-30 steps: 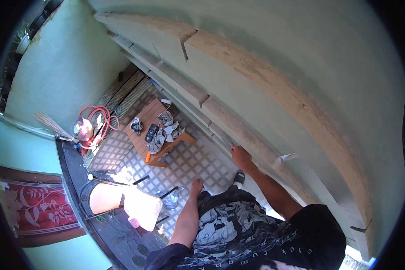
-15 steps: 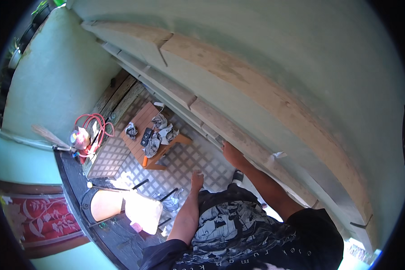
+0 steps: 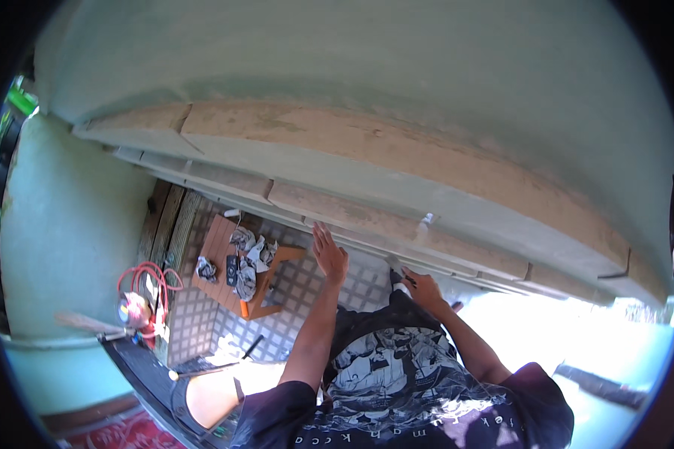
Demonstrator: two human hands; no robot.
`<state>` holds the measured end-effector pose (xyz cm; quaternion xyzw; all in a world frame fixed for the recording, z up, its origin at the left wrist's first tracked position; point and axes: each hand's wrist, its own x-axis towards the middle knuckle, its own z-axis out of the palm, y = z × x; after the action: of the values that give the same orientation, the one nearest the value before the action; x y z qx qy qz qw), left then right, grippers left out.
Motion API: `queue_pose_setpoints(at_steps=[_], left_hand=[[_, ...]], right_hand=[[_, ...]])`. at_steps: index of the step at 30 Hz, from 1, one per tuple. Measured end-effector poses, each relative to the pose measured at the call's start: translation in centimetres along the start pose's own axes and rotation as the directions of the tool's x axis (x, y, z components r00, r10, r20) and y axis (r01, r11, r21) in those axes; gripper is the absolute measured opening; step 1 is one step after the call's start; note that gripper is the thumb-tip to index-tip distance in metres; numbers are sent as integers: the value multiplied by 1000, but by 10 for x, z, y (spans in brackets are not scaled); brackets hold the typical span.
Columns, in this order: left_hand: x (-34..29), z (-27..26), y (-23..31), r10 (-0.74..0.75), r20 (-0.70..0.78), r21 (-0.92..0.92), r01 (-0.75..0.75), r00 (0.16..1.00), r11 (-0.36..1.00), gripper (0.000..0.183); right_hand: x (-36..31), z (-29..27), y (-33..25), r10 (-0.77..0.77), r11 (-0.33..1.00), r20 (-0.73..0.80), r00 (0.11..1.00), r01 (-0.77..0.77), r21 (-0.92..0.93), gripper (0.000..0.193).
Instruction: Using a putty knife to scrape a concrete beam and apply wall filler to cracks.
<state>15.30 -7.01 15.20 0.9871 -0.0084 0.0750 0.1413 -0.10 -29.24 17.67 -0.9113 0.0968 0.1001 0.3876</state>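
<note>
My left hand (image 3: 329, 254) is raised with its fingers stretched out, at the edge of a lower wall ledge (image 3: 352, 213); whether it touches the ledge, I cannot tell. It holds nothing. Closer to my body on the right, my right hand (image 3: 423, 290) is closed around a small flat tool with a greyish end (image 3: 394, 262), which looks like a scraper. Its end lies near the bottom of the ledges, just above my dark shoe (image 3: 395, 278). Fingers hide most of its handle.
A brown slatted stool (image 3: 216, 251) at left carries crumpled newspaper (image 3: 246, 284) and a black device (image 3: 232, 271). Beyond it are a red hose (image 3: 148, 273) and wooden planks (image 3: 168, 221). A chair (image 3: 210, 400) stands lower left. A long dusty ledge (image 3: 367, 135) crosses the pale green wall.
My view has turned rightward along the wall. My left hand has risen from beside my leg to the ledge, fingers opening out. My right hand, with the tool, has drawn back nearer my body.
</note>
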Motion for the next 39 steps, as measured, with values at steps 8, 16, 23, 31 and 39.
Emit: queue_pose_setpoints(at_steps=[8,16,23,31,39], left_hand=[[-38,-15,29,353,240,85,-382,904,920,86],[-40,1,10,535,308,43,-574,786,818,89],[2,1,-42,433,241,179,-479,868,859,93],[26,2,-82,423,210,199,-462,882,865,90],[39,-21,-93,276,204,256,-323,939,911,100]], right_hand=[[-115,45,99,265,964,-219,939,-259,57,33],[-222,91,71,837,471,159,524,-837,279,32],[-331,192,95,904,241,296,307,-941,239,29],[-343,189,70,765,423,245,595,-752,506,23],[-186,130,11,588,793,-73,806,-557,246,56]])
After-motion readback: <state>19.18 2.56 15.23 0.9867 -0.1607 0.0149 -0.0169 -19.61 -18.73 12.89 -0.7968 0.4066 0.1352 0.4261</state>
